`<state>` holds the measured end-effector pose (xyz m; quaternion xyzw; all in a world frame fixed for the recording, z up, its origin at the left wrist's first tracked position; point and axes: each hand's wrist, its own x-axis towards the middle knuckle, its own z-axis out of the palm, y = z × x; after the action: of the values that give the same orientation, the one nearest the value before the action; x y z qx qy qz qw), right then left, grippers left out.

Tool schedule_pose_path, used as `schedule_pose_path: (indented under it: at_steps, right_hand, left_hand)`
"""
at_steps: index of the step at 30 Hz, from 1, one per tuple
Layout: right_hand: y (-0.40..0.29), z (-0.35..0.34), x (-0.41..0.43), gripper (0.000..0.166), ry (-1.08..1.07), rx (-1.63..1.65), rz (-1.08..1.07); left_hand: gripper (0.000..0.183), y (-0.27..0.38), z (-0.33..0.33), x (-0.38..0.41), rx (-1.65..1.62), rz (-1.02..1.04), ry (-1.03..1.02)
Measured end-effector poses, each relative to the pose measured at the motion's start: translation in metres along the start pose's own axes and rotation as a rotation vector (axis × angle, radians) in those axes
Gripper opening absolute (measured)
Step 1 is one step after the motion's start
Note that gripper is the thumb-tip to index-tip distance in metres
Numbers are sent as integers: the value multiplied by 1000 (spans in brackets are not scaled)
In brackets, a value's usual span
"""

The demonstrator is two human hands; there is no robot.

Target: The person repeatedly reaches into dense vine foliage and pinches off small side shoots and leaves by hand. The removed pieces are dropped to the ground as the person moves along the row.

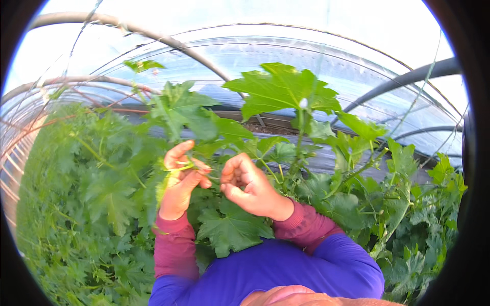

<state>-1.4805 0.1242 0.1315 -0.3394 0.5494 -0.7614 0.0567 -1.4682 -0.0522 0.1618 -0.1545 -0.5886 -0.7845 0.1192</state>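
Note:
My left hand (180,183) is raised among the vine leaves, its thumb and fingers pinched on a thin green vine stem (184,167). A yellowish-green strip of the plant hangs blurred along the outer side of the palm. Just to the right, my right hand (249,187) has its fingers curled in towards the thumb. A faint thin strand, perhaps a tendril, shows between the hands; whether the right fingers hold it is unclear. Below both hands spreads a broad lobed leaf (231,229). Above and to the right stands a large bright leaf (283,90) on an upright stem.
Dense leafy vines (111,191) fill the left side, and more stems and leaves (398,214) crowd the right. Curved greenhouse pipes (183,48) carry plastic film (268,49) overhead. A thin string (419,90) hangs at the right.

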Motion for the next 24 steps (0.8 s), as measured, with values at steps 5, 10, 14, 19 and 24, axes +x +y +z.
schedule_pose_path:
  at_steps: [5,10,14,19,24]
  right_hand:
    - [23,-18,-14,26,-268,-230,181]
    - [39,-21,-15,63,-326,-340,274]
    - [54,-26,-18,88,-207,79,464]
    - [74,-33,-10,102,129,127,364]
    - [75,-57,-2,103,447,-398,-9]
  left_hand:
    - [62,-9,-2,0,87,91,27]
    - [62,-20,-3,-7,130,157,-8]
    - [63,-26,-6,-20,160,190,-10]
    - [56,-36,-23,-40,158,209,82]
    - [43,-66,-34,-69,171,-96,169]
